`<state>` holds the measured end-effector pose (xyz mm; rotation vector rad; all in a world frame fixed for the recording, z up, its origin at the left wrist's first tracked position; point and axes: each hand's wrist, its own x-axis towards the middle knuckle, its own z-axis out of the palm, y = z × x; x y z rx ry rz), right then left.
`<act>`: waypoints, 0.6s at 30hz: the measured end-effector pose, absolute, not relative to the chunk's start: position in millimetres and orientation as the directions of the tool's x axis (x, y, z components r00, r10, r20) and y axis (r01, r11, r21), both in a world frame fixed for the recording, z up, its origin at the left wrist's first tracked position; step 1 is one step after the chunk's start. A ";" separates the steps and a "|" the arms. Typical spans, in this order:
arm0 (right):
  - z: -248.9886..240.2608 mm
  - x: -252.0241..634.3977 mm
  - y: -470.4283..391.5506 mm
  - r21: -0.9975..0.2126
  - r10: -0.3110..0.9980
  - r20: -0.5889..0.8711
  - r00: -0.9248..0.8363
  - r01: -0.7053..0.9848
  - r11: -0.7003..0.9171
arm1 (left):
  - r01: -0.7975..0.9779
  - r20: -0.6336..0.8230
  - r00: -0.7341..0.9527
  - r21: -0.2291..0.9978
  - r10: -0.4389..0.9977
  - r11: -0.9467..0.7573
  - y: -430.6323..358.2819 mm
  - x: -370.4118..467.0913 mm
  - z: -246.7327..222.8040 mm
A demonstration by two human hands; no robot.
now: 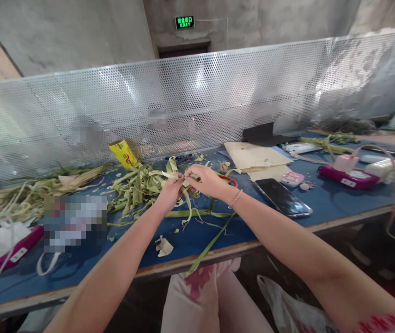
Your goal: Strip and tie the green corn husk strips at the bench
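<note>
Above the blue table, my left hand and my right hand meet fingertip to fingertip. Both are closed on pale green leaf strips, whose loose ends curl out and hang below the fingers. Exactly how the strips are folded between the fingers is hidden. Just left of my hands lies a heap of green leaf scraps. A long green leaf blade reaches over the table's front edge beneath my right wrist. By that wrist curves a red-orange loop, partly covered by my hand.
A yellow box stands behind the scraps. To the right are a phone, brown paper and a purple power strip with cables. At left lie dried leaves and another purple power strip. A perforated metal screen borders the back.
</note>
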<state>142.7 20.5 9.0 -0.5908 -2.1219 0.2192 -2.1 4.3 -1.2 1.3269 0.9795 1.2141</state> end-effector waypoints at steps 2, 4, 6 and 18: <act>8.2 142.2 20.6 -0.339 0.475 0.725 -0.499 0.342 0.877 | -0.061 0.135 0.139 0.990 0.981 -0.128 4.2 -1.7 -1.0; 7.3 141.7 20.8 -0.316 0.459 0.727 -0.510 0.346 0.884 | -0.041 0.133 0.117 0.991 0.984 -0.129 4.2 -1.5 -1.0; 6.5 141.4 21.2 -0.301 0.448 0.731 -0.515 0.345 0.889 | -0.024 0.131 0.094 0.991 0.987 -0.129 4.4 -1.8 -1.2; 2.1 132.4 16.8 -0.302 0.461 0.709 -0.533 0.361 0.882 | 0.282 0.284 -0.077 0.926 0.956 -0.253 0.2 0.8 -0.5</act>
